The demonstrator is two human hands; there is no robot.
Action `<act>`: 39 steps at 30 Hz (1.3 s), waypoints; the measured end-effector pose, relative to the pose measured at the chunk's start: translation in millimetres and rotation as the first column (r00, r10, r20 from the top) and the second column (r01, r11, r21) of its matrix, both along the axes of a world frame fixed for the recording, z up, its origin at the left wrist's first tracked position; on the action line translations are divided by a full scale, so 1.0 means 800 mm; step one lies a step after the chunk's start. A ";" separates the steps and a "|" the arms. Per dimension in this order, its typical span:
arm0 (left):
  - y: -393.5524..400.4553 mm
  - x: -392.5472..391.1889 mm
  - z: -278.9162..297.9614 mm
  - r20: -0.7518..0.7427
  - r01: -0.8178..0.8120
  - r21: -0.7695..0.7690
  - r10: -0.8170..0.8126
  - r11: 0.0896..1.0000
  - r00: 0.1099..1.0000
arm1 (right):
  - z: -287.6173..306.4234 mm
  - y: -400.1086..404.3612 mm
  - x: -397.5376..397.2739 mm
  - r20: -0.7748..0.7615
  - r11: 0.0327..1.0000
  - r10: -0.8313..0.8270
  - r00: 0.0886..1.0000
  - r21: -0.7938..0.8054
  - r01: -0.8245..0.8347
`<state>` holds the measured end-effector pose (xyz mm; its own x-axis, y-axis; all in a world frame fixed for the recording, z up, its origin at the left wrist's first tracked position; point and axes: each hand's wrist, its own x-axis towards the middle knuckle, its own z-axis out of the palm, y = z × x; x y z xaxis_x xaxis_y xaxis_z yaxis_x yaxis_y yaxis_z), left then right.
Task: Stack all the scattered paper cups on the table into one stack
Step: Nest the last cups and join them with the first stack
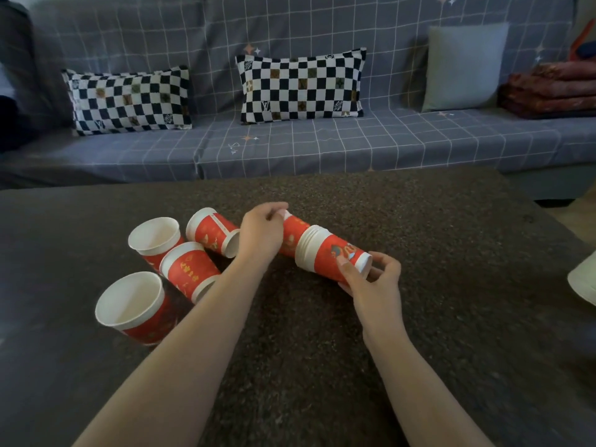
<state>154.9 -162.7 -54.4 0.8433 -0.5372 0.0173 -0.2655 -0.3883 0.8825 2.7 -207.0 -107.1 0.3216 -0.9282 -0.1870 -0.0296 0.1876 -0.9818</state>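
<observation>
A stack of red paper cups [325, 256] with several white rims is held sideways over the dark table [419, 221]. My right hand [371, 279] grips its base end. My left hand [261, 233] is shut on a single red cup [295, 232] whose bottom end is pushed into the open mouth of the stack. Several loose red cups lie to the left: one on its side [211, 232], another on its side [190, 269], one tilted with its white mouth up [154, 237], and a nearer one [132, 306] also mouth up.
A grey checked sofa [290, 150] runs behind the table, with two black-and-white checkered cushions [300, 85], a plain grey cushion [464, 66] and folded red blankets [554, 91]. A pale object [583, 282] shows at the right edge.
</observation>
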 end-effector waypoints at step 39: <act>0.105 0.028 0.043 0.191 -0.038 0.593 -0.094 0.805 0.977 | 0.000 0.083 -0.046 0.126 0.991 0.084 0.988 0.097 -0.097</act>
